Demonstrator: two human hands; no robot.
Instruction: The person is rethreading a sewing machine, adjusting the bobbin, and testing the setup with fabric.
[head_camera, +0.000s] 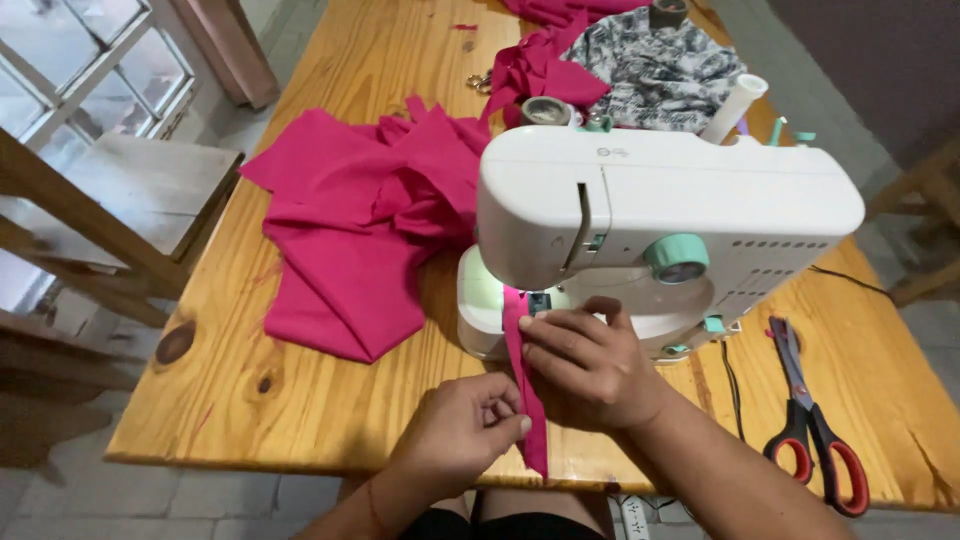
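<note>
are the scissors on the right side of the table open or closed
Closed. The scissors lie flat on the wooden table, blades together in one line, red and black handle loops side by side, untouched by either hand.

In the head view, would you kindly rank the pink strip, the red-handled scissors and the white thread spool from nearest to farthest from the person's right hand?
1. Pink strip: under the right hand, touching it.
2. Red-handled scissors: on the table, to its right.
3. White thread spool: behind the sewing machine, far side.

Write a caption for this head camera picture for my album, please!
Both hands, left hand and right hand, guide a pink fabric strip under a white sewing machine on a wooden table.
</note>
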